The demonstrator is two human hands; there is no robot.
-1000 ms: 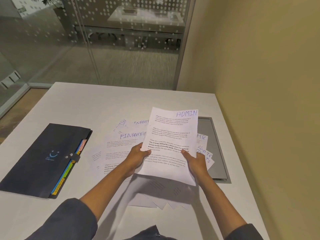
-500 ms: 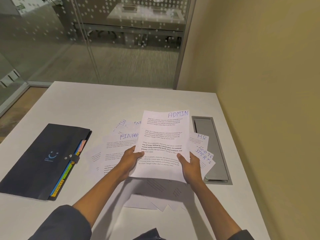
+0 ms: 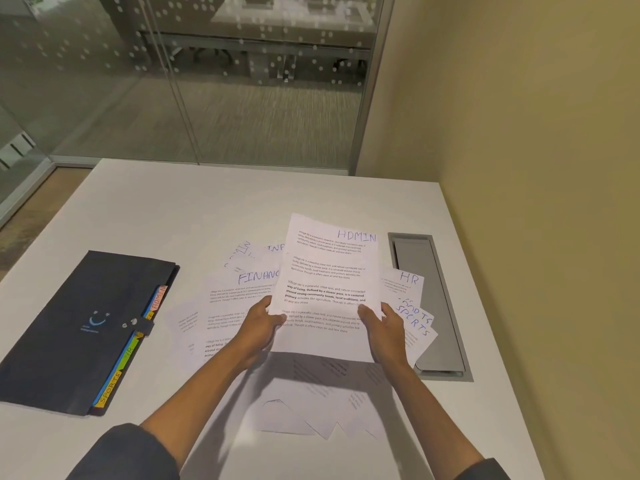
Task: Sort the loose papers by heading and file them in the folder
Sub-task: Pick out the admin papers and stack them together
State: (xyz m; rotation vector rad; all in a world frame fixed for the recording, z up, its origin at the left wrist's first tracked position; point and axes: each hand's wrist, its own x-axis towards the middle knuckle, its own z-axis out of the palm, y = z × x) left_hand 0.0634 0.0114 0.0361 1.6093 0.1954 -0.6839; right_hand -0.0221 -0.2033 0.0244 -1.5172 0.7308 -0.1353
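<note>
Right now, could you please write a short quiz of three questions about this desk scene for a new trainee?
1. True or false: both hands, left hand and right hand, hold the white printed sheet headed ADMIN above the table.
2. The dark navy expanding folder with coloured tabs is: A) open, B) closed with its snap strap, C) standing upright.
3. Fill in: the blue handwritten heading on the white loose sheet just left of the held one starts with "____".

Key: 1 true; 2 B; 3 FINANC
</note>
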